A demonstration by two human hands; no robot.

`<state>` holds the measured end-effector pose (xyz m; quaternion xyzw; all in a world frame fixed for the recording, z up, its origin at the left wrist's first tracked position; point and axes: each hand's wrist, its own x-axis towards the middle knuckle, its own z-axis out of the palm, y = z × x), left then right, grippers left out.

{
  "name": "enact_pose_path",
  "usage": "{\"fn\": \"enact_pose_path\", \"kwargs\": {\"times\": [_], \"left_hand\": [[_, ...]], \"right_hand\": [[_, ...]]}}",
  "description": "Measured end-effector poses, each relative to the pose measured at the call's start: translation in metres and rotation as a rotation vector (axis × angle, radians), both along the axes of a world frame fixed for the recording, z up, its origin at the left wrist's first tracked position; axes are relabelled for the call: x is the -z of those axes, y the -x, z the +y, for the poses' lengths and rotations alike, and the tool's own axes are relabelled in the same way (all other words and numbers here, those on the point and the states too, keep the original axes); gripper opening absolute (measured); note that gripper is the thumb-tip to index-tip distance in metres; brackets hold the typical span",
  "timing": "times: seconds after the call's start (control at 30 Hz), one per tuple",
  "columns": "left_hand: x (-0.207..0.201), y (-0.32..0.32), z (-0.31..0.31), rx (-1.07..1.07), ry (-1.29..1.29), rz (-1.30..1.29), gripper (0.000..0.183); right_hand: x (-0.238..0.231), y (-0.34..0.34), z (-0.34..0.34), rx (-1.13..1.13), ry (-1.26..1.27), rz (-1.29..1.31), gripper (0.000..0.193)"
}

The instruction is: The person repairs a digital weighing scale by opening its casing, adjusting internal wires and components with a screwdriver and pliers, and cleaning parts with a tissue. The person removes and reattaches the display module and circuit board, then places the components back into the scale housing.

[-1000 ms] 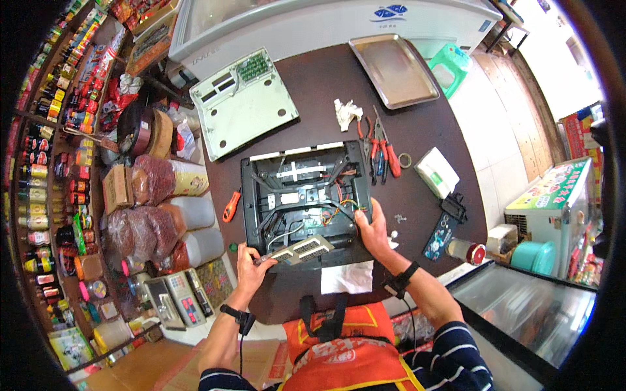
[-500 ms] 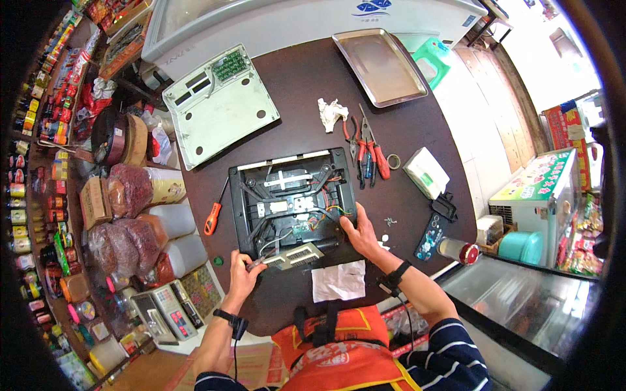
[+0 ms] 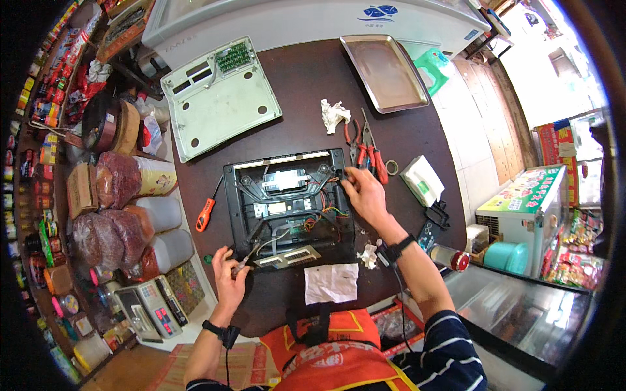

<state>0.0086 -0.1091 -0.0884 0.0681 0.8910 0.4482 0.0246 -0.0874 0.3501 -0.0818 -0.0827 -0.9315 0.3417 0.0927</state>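
Change vs 1 s ago: right hand [image 3: 365, 193] went from the near right side of the black chassis [image 3: 289, 207] up to its far right corner. Thumb and index are close together there; can't tell if they pinch anything. Left hand [image 3: 228, 277] has backed off the end of the grey slotted panel [image 3: 285, 257], which now lies along the chassis's near edge, just right of those fingers. Left fingers grip a thin tool [image 3: 242, 263], type unclear. Chassis sits open, wiring exposed, between both sets of fingers.

Dark table [image 3: 306, 85]: orange-handled screwdriver [image 3: 205, 215] beyond left fingers; pale green cover [image 3: 228, 114] further out. Red-handled pliers [image 3: 370, 146] just beyond right fingers, metal tray [image 3: 385, 72] past them, white box [image 3: 422, 180] to their right. Paper sheet [image 3: 331, 284] nearer the body than either hand's fingertips.

Room: white chest freezer [image 3: 293, 29] past the table; jar shelves [image 3: 39, 195] far left of left fingers.
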Motion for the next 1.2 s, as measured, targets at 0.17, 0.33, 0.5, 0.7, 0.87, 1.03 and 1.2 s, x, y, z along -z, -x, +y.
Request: {"fn": "enact_pose_path", "kwargs": {"times": [0.17, 0.33, 0.5, 0.7, 0.87, 1.03, 1.2], "left_hand": [[-0.025, -0.002, 0.0, -0.027, -0.09, -0.011, 0.028], [-0.038, -0.005, -0.002, 0.032, -0.079, 0.051, 0.03], [-0.048, -0.002, 0.013, 0.069, -0.157, 0.02, 0.03], [-0.056, -0.011, 0.021, 0.12, -0.184, -0.073, 0.027], [-0.051, -0.031, 0.006, 0.055, -0.235, -0.196, 0.026], [-0.049, -0.028, 0.01, 0.095, -0.112, -0.304, 0.027], [-0.073, 0.002, 0.029, 0.155, -0.071, -0.285, 0.024]], "right_hand": [[0.009, 0.049, -0.003, 0.031, -0.204, -0.02, 0.024], [0.022, 0.053, 0.001, 0.013, -0.268, 0.073, 0.013], [0.033, 0.058, 0.004, -0.042, -0.332, 0.049, 0.012], [0.015, 0.048, 0.009, -0.121, -0.321, 0.027, 0.014], [-0.03, -0.054, 0.012, -0.086, 0.006, -0.06, 0.011], [-0.04, -0.137, 0.005, -0.123, -0.072, -0.319, 0.009], [-0.046, -0.12, 0.009, -0.178, -0.136, -0.506, 0.012]]}}
